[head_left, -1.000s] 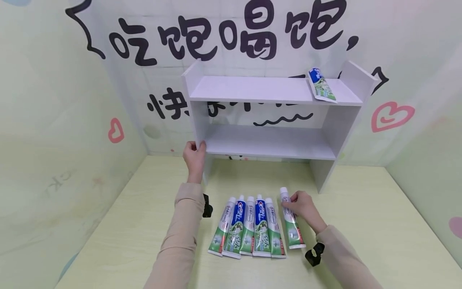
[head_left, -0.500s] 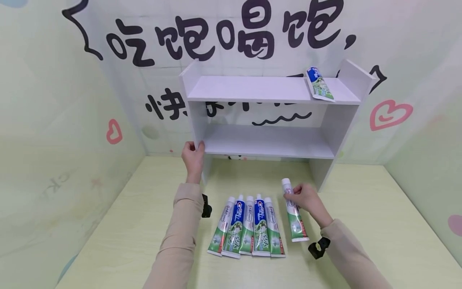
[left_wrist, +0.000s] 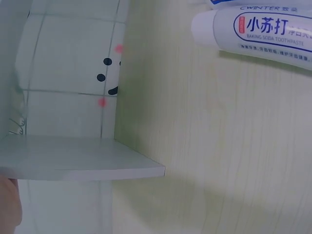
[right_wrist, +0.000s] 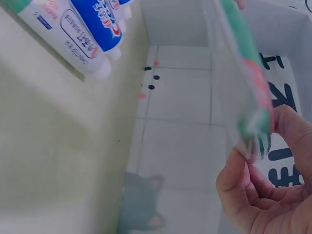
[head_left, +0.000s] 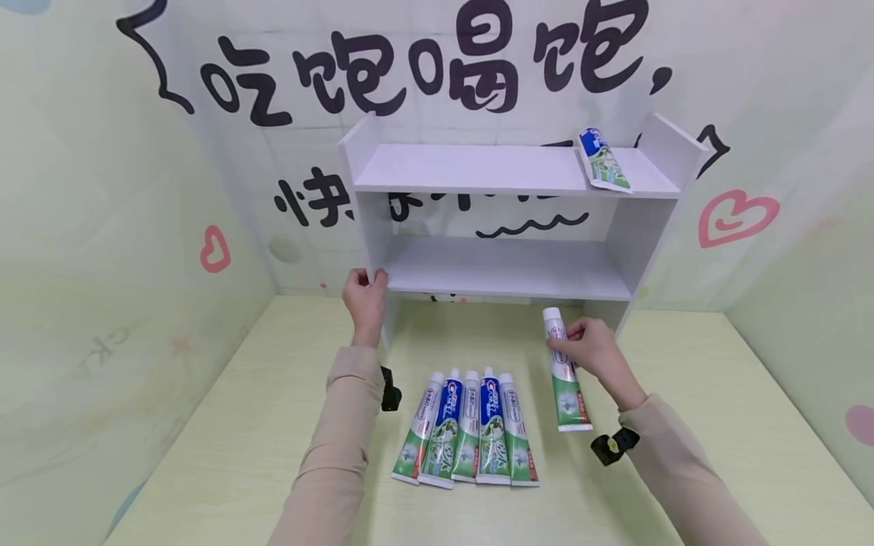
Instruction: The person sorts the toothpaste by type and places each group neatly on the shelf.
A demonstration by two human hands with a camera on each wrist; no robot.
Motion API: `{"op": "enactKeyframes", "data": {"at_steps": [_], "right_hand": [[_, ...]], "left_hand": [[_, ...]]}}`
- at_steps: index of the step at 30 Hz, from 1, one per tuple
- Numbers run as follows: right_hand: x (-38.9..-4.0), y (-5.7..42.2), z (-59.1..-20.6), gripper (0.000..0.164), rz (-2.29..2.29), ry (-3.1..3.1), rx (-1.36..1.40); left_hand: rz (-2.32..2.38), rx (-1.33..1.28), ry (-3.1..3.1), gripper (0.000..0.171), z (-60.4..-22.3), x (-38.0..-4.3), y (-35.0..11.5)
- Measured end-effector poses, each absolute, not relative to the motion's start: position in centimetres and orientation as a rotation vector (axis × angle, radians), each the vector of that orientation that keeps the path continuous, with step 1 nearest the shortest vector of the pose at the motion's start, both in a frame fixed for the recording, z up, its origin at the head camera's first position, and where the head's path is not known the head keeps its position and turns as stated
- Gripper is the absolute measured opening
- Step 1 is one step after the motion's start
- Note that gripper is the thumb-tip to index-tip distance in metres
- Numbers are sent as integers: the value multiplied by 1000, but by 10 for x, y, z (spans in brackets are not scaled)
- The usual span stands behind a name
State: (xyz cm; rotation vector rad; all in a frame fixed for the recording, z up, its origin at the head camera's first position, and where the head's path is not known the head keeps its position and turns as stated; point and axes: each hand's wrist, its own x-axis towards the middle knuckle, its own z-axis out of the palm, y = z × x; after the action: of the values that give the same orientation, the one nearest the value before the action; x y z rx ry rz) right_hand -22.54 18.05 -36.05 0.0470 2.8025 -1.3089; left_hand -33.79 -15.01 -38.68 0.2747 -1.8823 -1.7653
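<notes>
My right hand (head_left: 595, 350) pinches a white and green toothpaste tube (head_left: 569, 390) near its cap, holding it above the table with the cap pointing away from me. In the right wrist view, thumb and fingers close on this tube (right_wrist: 246, 92), which looks blurred. With my left hand (head_left: 365, 299) I grip the left side panel of a white two-tier shelf (head_left: 505, 265), level with its lower board. Only a bit of that hand (left_wrist: 7, 207) enters the left wrist view, beside the panel (left_wrist: 83, 158). A blue and green toothpaste tube (head_left: 604, 161) lies on the upper board at right.
Between my arms, several toothpaste tubes (head_left: 466, 436) lie side by side on the pale wooden table (head_left: 246, 425), caps toward the shelf. Decorated walls (head_left: 123, 227) enclose the table at the left, right and back. Each wrist wears a black camera mount (head_left: 614, 446).
My right hand has lifted the white and green toothpaste tube and carried it forward, slightly right, toward the shelf. My left hand keeps its place on the side panel.
</notes>
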Motion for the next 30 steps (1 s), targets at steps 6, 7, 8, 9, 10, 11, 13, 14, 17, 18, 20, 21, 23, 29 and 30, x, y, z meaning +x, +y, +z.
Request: {"op": "enactKeyframes", "data": {"at_steps": [6,7,8,9,10,11,13,14,17,18,20,21,23,29,30], "right_hand": [[-230,184,-346,35,-1303,2831,37],[-231,185,-343,36,-1303,2834,38],[-231,186,-340,36,-1301,2837,38],[-232,187,-338,37,-1301,2840,38],[-232,187,-335,38,-1302,2842,37],[-233,188,-333,38,-1304,2847,37],[-234,190,-328,38,-1302,2860,30],[-235,191,-326,38,-1301,2867,25],[-238,192,-319,37,-1312,2880,16],[-240,193,-317,37,-1315,2879,16],[-242,193,-312,37,-1323,2881,16],[-244,194,-310,38,-1329,2878,14],[-247,194,-305,40,-1333,2876,20],[-256,199,-292,43,-1336,2903,57],[-258,200,-290,43,-1336,2905,66]], "left_hand": [[-1750,277,-1887,19,-387,-336,-152],[-1747,275,-1888,19,-387,-336,-152],[-1746,272,-1887,19,-387,-336,-152],[-1749,271,-1886,19,-387,-336,-152],[-1753,269,-1883,19,-388,-336,-153],[-1758,268,-1882,19,-388,-336,-153],[-1769,273,-1878,19,-389,-337,-153],[-1775,276,-1874,19,-389,-337,-153],[-1786,284,-1863,18,-391,-338,-153],[-1786,286,-1860,18,-391,-338,-153],[-1786,286,-1854,17,-391,-338,-154],[-1783,285,-1853,17,-391,-338,-154],[-1782,284,-1850,16,-391,-337,-154],[-1787,285,-1861,16,-391,-337,-154],[-1789,283,-1864,16,-391,-337,-153]]}}
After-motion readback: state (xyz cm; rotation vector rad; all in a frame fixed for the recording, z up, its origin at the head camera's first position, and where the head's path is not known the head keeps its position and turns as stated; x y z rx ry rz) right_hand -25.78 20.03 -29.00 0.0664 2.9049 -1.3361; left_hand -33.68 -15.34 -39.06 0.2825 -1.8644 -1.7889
